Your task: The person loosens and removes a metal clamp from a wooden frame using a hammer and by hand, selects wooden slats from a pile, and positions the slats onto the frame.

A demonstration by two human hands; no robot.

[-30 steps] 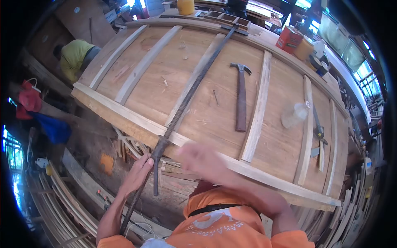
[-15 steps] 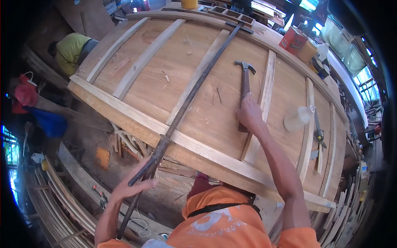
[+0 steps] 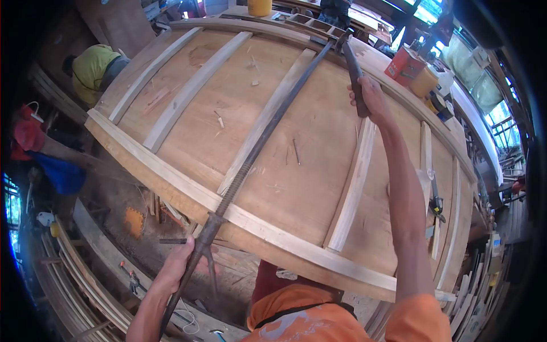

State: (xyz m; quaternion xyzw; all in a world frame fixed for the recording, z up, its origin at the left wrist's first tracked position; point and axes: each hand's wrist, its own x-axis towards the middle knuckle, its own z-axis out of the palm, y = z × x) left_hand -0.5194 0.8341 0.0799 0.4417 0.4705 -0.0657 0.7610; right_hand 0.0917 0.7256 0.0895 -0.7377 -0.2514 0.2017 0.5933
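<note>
My right hand is wrapped round the handle of a hammer, whose head is at the panel's far edge, beside the far end of a long bar clamp. The clamp lies across a large wooden panel framed with pale strips. At the near edge my left hand holds the threaded end of the clamp, just below its screw handle, which is blurred. Nails and wood chips lie on the panel.
A clear plastic container, partly behind my right arm, and a small clamp are on the panel's right. A red can and yellow tub stand behind. Another person in a yellow shirt bends at the left. Timber lies below.
My right hand has taken up the hammer and carried it to the panel's far edge. My left hand has closed on the clamp, whose handle has turned.
</note>
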